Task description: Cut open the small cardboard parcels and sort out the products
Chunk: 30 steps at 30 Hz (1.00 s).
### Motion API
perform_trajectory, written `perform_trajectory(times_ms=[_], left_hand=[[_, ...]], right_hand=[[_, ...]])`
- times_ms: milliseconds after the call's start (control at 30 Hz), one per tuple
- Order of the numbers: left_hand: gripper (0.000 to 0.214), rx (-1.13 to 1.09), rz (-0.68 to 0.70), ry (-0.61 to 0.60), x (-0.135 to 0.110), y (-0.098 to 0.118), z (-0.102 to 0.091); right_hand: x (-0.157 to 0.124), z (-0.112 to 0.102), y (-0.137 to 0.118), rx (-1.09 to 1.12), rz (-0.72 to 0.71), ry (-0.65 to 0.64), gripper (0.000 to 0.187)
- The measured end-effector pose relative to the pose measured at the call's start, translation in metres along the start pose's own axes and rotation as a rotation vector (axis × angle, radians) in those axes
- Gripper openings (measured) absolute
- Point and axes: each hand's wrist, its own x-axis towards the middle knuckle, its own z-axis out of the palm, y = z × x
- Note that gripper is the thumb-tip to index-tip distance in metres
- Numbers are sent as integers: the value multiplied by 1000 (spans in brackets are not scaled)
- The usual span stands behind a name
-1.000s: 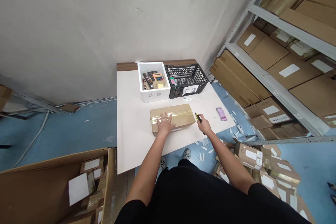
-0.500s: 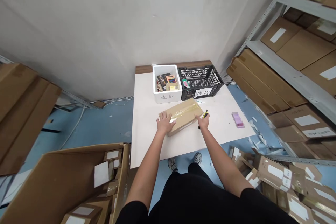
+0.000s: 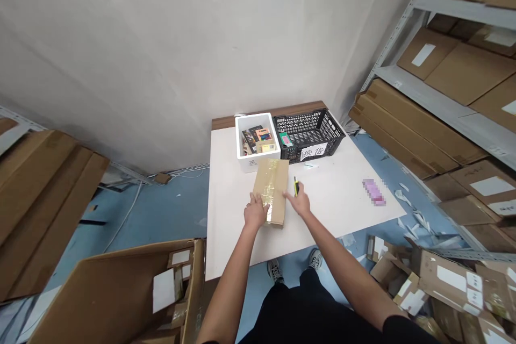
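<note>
A taped brown cardboard box (image 3: 273,188) lies on the white table (image 3: 330,199), its long side pointing away from me. My left hand (image 3: 255,212) rests on the box's near left corner, fingers curled on it. My right hand (image 3: 300,203) is at the box's right side, closed round a yellow-and-black utility knife (image 3: 295,186) that points away from me.
A white foam bin (image 3: 253,141) with small packages and a black plastic crate (image 3: 312,129) stand at the table's far edge. A pink item (image 3: 374,192) lies at the right. Metal shelves (image 3: 443,107) hold boxes on the right. An open carton (image 3: 121,290) stands at lower left; parcels litter the floor.
The box has been turned from lying crosswise to pointing lengthwise away from me. Both hands moved with it and the view shifted.
</note>
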Motion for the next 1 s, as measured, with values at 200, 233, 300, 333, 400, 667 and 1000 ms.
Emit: perform_trajectory(times_ms=[200,233,300,333,400,667,1000], left_hand=[[70,16,-45,3,-30,70,43],[66,7,-2,-25,-34,81,43],[53,-16,106,-61,-36,93,34],[48,-27,143,-64,-33,93,25],[47,-39,171,-36,-20,84,2],[118,74,648,-175,79,23,-44],[127,110,404,-147,90,49,-10]], right_hand=[[1,-8,30,-60,-11,2,91],[13,-22,30,-93,-32,6,96],[36,-52,28,-173,-90,-6,96],[44,-66,27,-203,-100,11,91],[51,-88,25,-217,-78,89,75],[-9,-73,64,-4,15,173,53],[-42,-95,122,161,224,88,43]])
